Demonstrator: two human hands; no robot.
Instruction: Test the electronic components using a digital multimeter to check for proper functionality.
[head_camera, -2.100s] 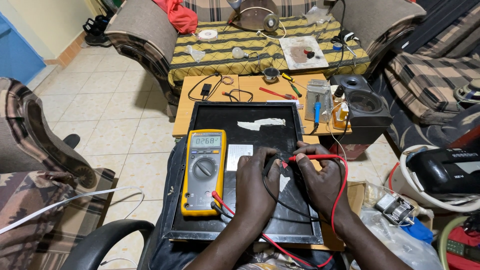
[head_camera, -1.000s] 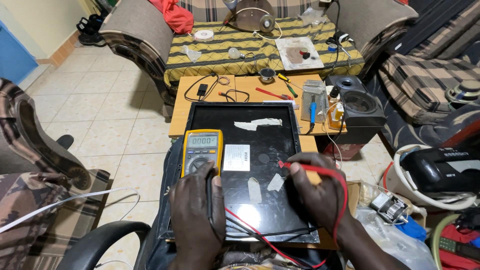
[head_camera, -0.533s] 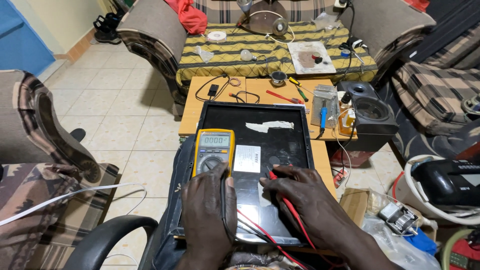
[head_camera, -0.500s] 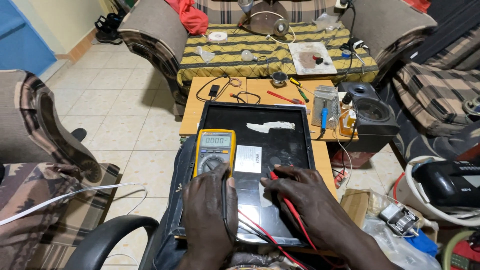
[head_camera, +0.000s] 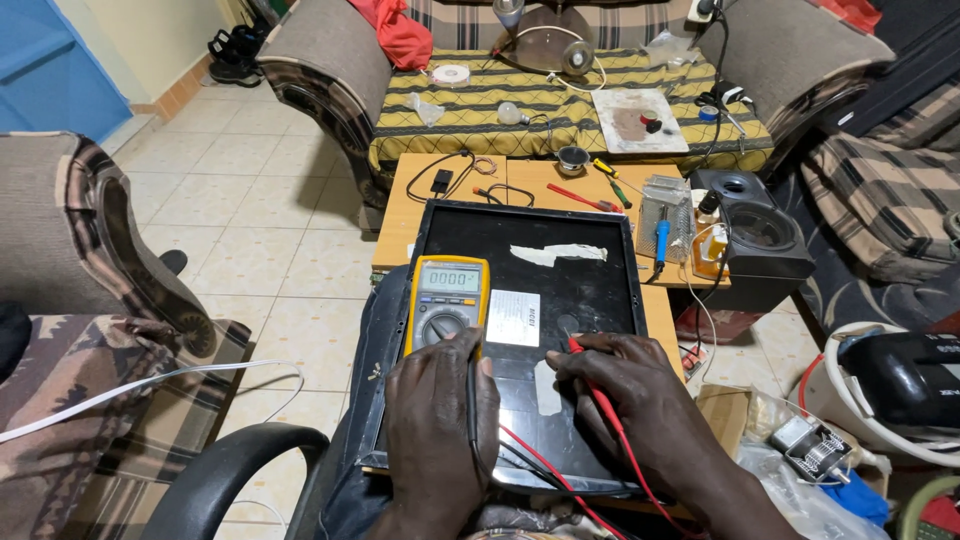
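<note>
Compared with half a second back, little is changing: both hands are staying low on the black panel (head_camera: 560, 300), which is lying flat across the lap and wooden desk (head_camera: 420, 215). Left hand (head_camera: 440, 420) is covering the lower end of the yellow multimeter (head_camera: 446, 300), fingers curled over its dial. Right hand (head_camera: 635, 400) is pinching a thin red probe (head_camera: 590, 365), tip on the glossy panel.
</note>
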